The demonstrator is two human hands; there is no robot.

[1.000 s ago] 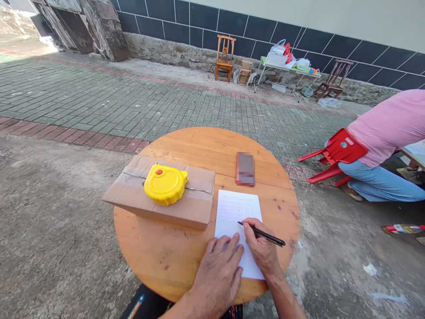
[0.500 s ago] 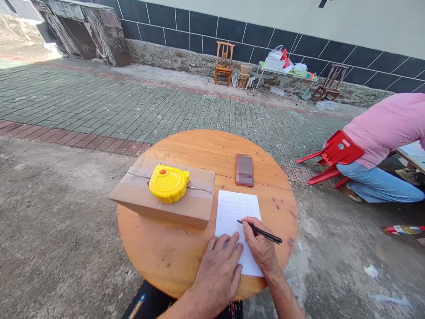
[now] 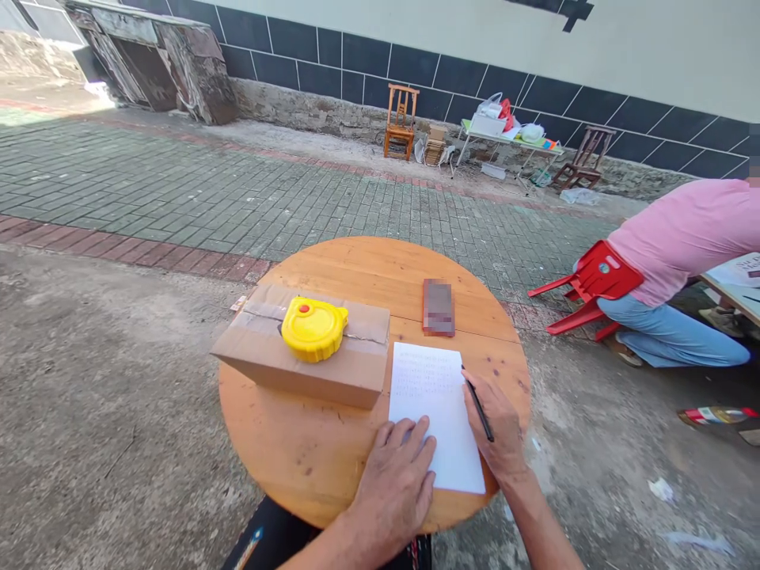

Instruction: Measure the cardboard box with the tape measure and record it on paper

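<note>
A white sheet of paper (image 3: 436, 443) with rows of small faint writing in its upper half lies on the round wooden table (image 3: 309, 467). My left hand (image 3: 399, 473) rests flat on the sheet's lower left part, fingers stretched out. At the sheet's right edge, my right hand (image 3: 495, 421) grips a black pen (image 3: 480, 412), its tip pointing up and left near the upper right corner. Beyond the paper lies a phone (image 3: 438, 307) in a reddish case, its screen blurred. Left of the sheet, a yellow tape measure (image 3: 314, 328) with a red button sits on a closed cardboard box (image 3: 332, 380).
On the right, a person in a pink shirt (image 3: 682, 229) bends forward on a red plastic chair (image 3: 606, 277). A bottle (image 3: 716, 416) lies on the ground there. By the far wall stand a wooden chair (image 3: 400, 123), a loaded folding table (image 3: 511, 134) and a dark chair (image 3: 587, 158).
My right hand with the pen has moved right, from the middle of the sheet to its right edge, and the pen points more steeply upward. My left hand stays on the paper.
</note>
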